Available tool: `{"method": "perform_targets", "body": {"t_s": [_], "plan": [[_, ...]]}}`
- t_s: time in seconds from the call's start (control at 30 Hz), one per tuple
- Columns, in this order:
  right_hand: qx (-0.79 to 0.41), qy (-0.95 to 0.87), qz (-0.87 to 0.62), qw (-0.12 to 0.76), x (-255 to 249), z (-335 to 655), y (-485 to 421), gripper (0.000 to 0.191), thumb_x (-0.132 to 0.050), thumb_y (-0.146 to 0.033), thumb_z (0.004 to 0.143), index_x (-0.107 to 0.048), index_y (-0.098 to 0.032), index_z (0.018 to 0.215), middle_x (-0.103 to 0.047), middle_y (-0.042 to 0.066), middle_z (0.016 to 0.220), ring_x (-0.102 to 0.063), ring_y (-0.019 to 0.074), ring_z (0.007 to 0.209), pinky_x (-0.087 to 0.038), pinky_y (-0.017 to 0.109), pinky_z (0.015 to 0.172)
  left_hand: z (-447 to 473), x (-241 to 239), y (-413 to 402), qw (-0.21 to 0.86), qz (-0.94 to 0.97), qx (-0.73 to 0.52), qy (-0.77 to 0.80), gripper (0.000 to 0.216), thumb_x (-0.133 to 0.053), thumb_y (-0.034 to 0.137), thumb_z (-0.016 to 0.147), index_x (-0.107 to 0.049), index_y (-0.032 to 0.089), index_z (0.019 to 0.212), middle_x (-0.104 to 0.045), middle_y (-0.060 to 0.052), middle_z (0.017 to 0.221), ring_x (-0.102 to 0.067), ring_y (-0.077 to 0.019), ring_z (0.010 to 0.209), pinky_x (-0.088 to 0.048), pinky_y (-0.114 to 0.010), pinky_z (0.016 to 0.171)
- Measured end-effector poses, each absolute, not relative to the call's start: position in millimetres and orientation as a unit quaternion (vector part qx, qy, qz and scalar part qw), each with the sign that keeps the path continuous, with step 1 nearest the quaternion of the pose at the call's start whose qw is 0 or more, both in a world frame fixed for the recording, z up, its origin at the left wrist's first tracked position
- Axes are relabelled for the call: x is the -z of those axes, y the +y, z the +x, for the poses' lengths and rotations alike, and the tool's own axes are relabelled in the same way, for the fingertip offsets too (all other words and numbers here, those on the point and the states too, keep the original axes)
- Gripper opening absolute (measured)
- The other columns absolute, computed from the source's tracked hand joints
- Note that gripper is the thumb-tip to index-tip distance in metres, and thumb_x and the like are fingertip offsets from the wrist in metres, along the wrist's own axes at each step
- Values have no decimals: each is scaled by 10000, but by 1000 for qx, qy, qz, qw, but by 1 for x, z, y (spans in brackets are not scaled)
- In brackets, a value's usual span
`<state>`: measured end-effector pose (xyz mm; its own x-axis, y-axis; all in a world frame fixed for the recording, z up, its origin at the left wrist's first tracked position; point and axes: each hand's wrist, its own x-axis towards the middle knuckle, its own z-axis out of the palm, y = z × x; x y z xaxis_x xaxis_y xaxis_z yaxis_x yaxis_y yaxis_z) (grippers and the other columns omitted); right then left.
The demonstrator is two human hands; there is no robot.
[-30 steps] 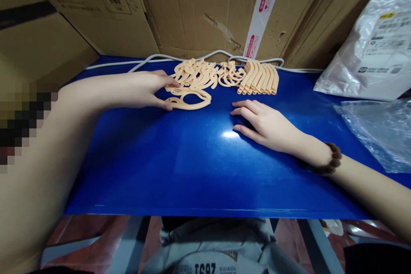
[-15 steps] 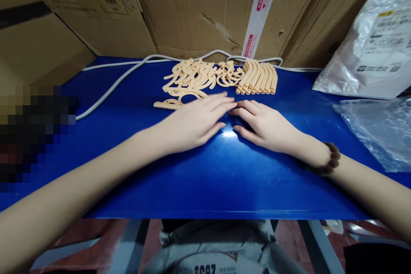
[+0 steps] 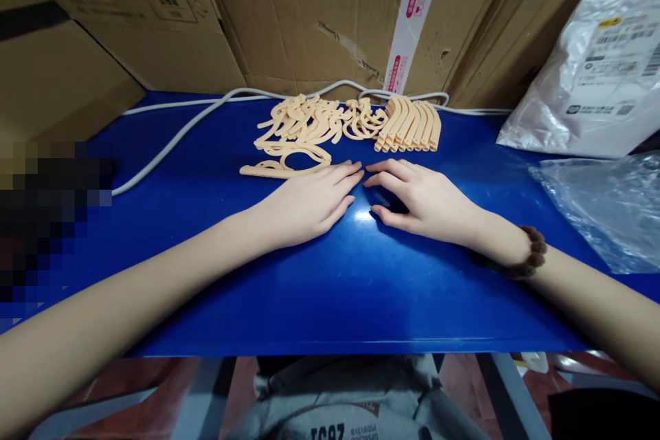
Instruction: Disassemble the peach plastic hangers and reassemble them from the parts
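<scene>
1. L hand [image 3: 309,203]: lying flat on the glossy blue tabletop [image 3: 330,295], fingers straight & close tog., thumb a bit out; holds nothing. 1 s ago it had the L end of the cream plastic openwork piece w/ the round hole [image 3: 258,171]; now it's off that.
2. That piece: on the table just beyond L hand, approx. same spot as 1 s ago. Can't tell if hand touches its near edge.
3. R hand [image 3: 425,199], brown fuzzy bracelet [image 3: 535,253] on wrist: fingers loosely bent, thumb apart, nothing in it; pose unch.
4. Fingertips of both hands v. close, slim gap; ½ s ago they overlapped in view.
5. Behind: loose curved cream pcs [image 3: 304,120], cream hooks [image 3: 355,110], neat row of cream curved arms [image 3: 410,125], all as before.
6. White cable [image 3: 180,137] on L now uncovered; arm hid it 1 s ago.
</scene>
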<state>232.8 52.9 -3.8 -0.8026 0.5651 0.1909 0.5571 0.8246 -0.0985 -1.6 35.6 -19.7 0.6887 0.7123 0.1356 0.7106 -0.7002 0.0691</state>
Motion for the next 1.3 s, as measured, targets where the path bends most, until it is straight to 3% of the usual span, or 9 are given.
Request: {"method": "perform_targets", "body": {"t_s": [0.17,0.4,0.6,0.87,1.0,1.13,1.3], "plan": [[3,-933,-335,129,-16,235,65,356,-539,-437,974,-640,-150,1158,-683,140,1120,-647,293,1028,-503,409,879,-2,23,36,-14,922,-95,375,537,-278,296,1055,-449,18,1481,-455,-193,1541,-443,-283,1433,-364,-446,1196],[111,-910,-380,127,-42,232,128,228,-561,-382,923,-701,-207,962,-660,132,992,-622,325,927,-468,422,756,-2,23,37,-8,925,-103,364,514,-278,279,1050,-481,41,1458,-481,-185,1525,-456,-292,1421,-378,-487,1183],[90,-878,-445,151,-30,207,172,139,-648,-344,827,-692,-214,803,-673,124,880,-633,330,879,-476,466,786,-2,23,37,1,924,-104,367,503,-289,273,1050,-472,52,1464,-466,-184,1536,-448,-290,1427,-364,-483,1191],[101,-876,-450,141,-9,190,205,246,-740,-408,726,-635,-210,625,-605,74,562,-616,264,665,-493,442,698,0,23,36,-12,926,-99,364,502,-295,257,1051,-475,35,1464,-477,-194,1524,-455,-308,1419,-384,-466,1176],[88,-862,-482,130,-9,190,210,206,-714,-380,725,-656,-208,628,-603,76,542,-596,250,608,-485,404,623,0,22,36,-7,926,-100,365,500,-292,256,1049,-472,41,1463,-471,-193,1530,-449,-306,1424,-385,-475,1176],[64,-863,-470,173,-26,193,199,234,-671,-411,779,-690,-209,664,-618,70,571,-591,239,615,-479,389,627,0,22,36,-5,926,-104,362,499,-284,255,1046,-481,40,1451,-471,-199,1528,-455,-309,1420,-381,-495,1177],[90,-876,-432,193,-55,203,148,230,-583,-374,867,-728,-198,833,-696,86,774,-623,252,733,-480,382,705,0,22,36,12,925,-110,364,490,-294,256,1044,-479,43,1443,-460,-201,1535,-434,-311,1435,-363,-497,1188]]}}
